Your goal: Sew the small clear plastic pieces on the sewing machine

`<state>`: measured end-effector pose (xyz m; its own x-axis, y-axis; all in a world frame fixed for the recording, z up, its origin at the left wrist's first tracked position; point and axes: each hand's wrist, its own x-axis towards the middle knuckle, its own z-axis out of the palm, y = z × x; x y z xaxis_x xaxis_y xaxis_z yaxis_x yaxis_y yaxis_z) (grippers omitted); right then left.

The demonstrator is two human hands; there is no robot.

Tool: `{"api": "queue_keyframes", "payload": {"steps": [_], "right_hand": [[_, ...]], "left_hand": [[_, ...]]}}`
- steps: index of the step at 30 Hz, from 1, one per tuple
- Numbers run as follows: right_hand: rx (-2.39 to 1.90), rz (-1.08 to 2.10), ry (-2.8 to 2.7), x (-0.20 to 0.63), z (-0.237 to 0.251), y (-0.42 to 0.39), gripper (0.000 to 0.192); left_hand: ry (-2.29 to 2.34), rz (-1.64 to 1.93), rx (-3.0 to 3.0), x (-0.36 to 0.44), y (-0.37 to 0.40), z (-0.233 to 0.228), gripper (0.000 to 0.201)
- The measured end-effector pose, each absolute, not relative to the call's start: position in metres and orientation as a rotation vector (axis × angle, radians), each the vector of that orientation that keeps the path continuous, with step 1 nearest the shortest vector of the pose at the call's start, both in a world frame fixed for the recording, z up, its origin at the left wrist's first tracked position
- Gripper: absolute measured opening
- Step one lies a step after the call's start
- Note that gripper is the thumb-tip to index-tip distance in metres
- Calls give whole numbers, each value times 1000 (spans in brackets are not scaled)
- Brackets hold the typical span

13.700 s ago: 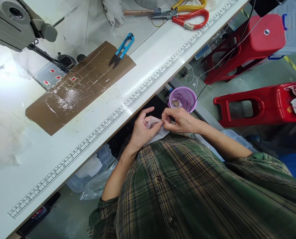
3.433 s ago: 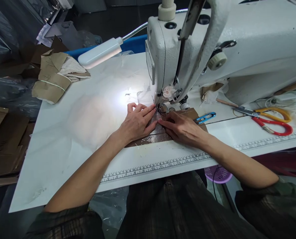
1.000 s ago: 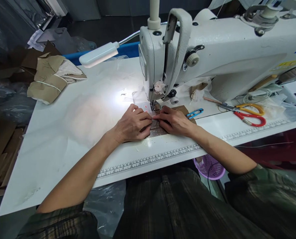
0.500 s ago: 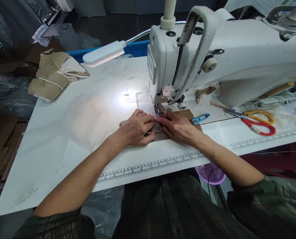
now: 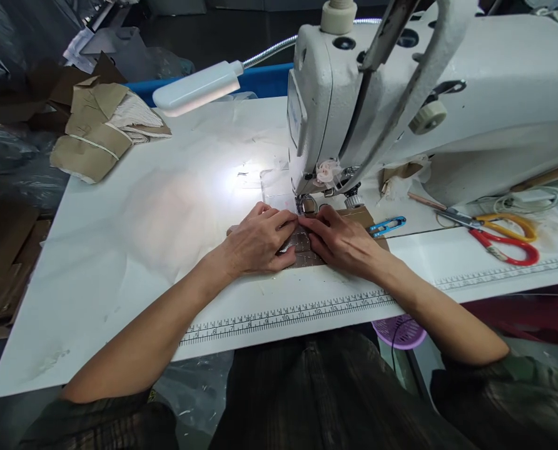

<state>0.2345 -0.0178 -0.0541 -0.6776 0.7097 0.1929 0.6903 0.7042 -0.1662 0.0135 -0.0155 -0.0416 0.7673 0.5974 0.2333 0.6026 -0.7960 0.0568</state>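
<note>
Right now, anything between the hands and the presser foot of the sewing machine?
Nothing visible. The left hand and right hand lie flat on the taped brown sheet, fingertips meeting just short of the presser foot.

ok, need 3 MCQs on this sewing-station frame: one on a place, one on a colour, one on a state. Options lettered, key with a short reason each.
1. Where do the thread snips lie?
A. right of the right hand, on the table
B. on the paper bundle
C. in the purple basket

2. What colours are the handles of the two scissors?
A. both blue
B. one yellow, one red
C. green and black

3. How are the two hands?
A. lifted off the table
B. one holding the scissors
C. both pressed flat by the presser foot, fingertips meeting

Key:
1 A: the blue snips sit just right of the right hand.
2 B: a yellow pair lies behind a red pair.
3 C: left hand and right hand rest on the brown taped sheet below the needle.
</note>
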Motion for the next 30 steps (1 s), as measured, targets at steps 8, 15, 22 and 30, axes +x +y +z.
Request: {"api": "queue_keyframes", "payload": {"steps": [8,15,22,30], "right_hand": [[-1160,82,-2684,231,-53,-20,34],[-1206,158,-2674,227,-48,-16,34],[-1147,397,-2549,236,-43,-7,34],[-1439,1020,-2089,252,-34,11,53]], "left_hand": [[-1047,-281,-2916,14,-14,-41,42],[-1050,-299,-2880,13,-8,-43,40],[-1078,-248,-2854,13,-4,-43,48],[-1126,-240,-2832,13,-2,-44,52]]}}
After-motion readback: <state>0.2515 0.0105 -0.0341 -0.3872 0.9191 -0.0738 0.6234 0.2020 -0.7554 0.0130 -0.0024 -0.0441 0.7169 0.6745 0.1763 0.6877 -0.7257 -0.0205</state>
